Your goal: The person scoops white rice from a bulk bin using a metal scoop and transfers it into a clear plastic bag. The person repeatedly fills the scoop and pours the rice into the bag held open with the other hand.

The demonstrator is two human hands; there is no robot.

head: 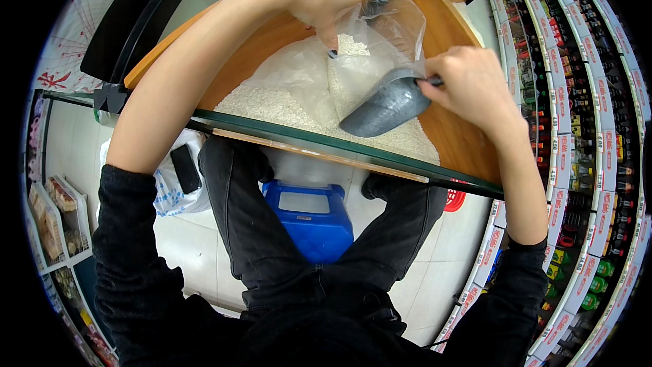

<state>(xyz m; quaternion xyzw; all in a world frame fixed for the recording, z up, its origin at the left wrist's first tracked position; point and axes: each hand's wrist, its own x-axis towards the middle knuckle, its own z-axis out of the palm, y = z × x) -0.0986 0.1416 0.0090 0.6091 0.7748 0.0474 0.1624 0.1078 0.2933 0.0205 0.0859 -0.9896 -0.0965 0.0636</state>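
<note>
My left hand [323,7] grips the rim of a clear plastic bag [300,63], which stands partly filled with white rice in the wooden bin. My right hand [461,84] is closed on the short handle of a grey metal scoop [387,107]. The scoop's mouth points down and left, over the loose rice [270,107] and in front of the bag's right side. Whether the scoop holds any rice cannot be seen. The bag's opening spreads between my two hands.
A green-edged glass panel [326,138] fronts the wooden bin [458,137]. Below are a blue plastic stool [313,224] between my legs, a white bag [173,204] with a black phone [186,169] on it, and a red basket [455,199]. Shelves of bottles [575,127] curve along the right.
</note>
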